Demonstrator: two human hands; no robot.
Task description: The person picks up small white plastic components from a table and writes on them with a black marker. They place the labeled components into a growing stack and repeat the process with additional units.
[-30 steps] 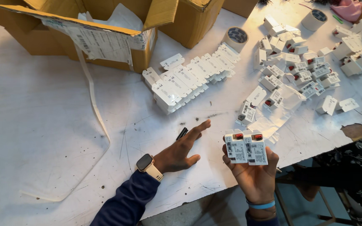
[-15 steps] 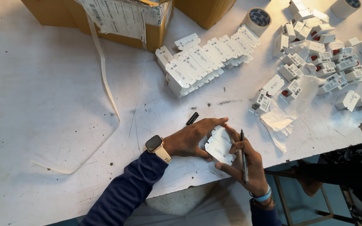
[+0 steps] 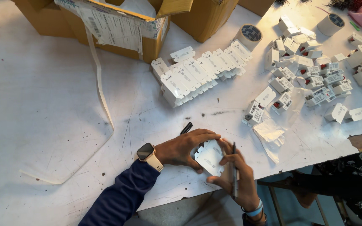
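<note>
The white block has turned blank side up near the bench edge, lower middle; both hands, left hand and right hand, pinch it, the right also gripping a pen ready.

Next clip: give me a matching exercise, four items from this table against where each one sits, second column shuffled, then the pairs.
Things:
1. white plastic switch block
2. thin dark pen
3. roll of brown packing tape
4. open brown cardboard box

Places:
A. top of the table, left of the tape, flaps raised
B. held between both hands at the near table edge
C. along the fingers of the right hand
D. standing beside the far end of a row of white blocks

Pairs: 1-B, 2-C, 3-D, 4-A. The left hand, with a wristwatch, rests on the block's left side.
</note>
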